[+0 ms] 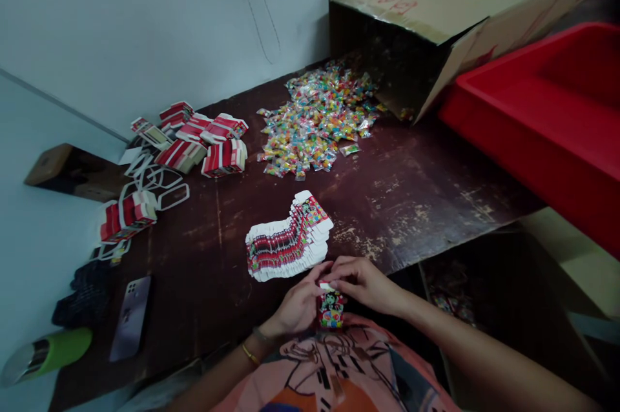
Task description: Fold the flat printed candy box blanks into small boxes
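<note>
Close to my body, at the table's front edge, I hold a small red printed carton [331, 310] upright with colourful pictures on its face. My left hand [301, 303] is closed around its left side. The fingers of my right hand [362, 283] pinch at its white top flap. Just beyond my hands lies a fanned row of flat red and white cartons [285, 247]. Farther back spreads a heap of small clear-wrapped colourful sweets [317, 121].
A cardboard box [436, 5] lies on its side, its mouth facing the heap. A red tray [537, 115] stands at right. Bundled cartons [225, 157], white bands [173, 195], a phone [130, 318] and a green cup [65, 347] are at left. Below the table's right edge is a dark container [523, 296].
</note>
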The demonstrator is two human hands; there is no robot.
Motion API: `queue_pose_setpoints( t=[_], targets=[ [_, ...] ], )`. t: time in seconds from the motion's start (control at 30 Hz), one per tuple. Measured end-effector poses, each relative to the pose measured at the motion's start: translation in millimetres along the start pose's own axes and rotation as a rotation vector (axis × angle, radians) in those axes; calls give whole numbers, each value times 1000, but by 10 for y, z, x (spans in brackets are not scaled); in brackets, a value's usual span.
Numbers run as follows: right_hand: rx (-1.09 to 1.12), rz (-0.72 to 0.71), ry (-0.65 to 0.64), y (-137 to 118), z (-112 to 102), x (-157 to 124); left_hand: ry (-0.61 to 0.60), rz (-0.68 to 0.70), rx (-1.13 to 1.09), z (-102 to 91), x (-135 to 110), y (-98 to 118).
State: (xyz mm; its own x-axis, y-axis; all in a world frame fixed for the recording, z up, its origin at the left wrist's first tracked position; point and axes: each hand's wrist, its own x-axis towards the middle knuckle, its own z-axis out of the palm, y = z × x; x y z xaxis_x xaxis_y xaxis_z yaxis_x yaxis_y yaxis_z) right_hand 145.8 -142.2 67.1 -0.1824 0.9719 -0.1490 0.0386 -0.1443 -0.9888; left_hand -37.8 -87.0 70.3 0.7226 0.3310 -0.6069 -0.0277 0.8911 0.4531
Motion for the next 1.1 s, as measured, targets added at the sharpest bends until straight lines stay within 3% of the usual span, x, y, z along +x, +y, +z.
queue_pose_setpoints(
  t=[0.07,0.2,0.27,0.33,0.4,0.43,0.5,0.6,0.67,0.73,0.8,0.9,0.97,1.1],
  targets=[
    [-184,-126,-40,-33,-3,-79,-1,22,-1,-17,-4,-6],
    [-387,-230,-94,-109,28,-210,-64,21,22,-72,-2,-62],
    [-398,-281,-192,-124,-35,-152,-84,25,71,-97,0,-83],
    [-446,-307,-241,-101,-234,57,-45,41,148,-101,-4,-59],
    [-611,-276,-75,-53,-586,410,9,44,299,-66,-25,30],
    [-751,-214,150,-28,-803,619,24,39,416,-33,-47,99],
    [-846,-149,402,13,-1251,1036,37,18,702,46,-120,267],
    [-930,-117,536,63,-1741,1472,87,-37,1054,118,-285,523],
    [-976,-121,543,109,-1846,1559,115,-90,1178,84,-397,656],
    [-1012,-132,543,178,-1774,1477,160,-90,1212,-11,-469,744],
    [-1036,-141,539,272,-1569,1237,264,14,1117,-125,-472,780],
    [-1037,-172,461,431,-1111,654,470,209,711,-224,-338,741],
    [-970,-227,349,521,-770,210,535,281,435,-205,-187,672],
    [-809,-219,174,627,-209,-459,364,289,224,-23,105,532]
  ],
)
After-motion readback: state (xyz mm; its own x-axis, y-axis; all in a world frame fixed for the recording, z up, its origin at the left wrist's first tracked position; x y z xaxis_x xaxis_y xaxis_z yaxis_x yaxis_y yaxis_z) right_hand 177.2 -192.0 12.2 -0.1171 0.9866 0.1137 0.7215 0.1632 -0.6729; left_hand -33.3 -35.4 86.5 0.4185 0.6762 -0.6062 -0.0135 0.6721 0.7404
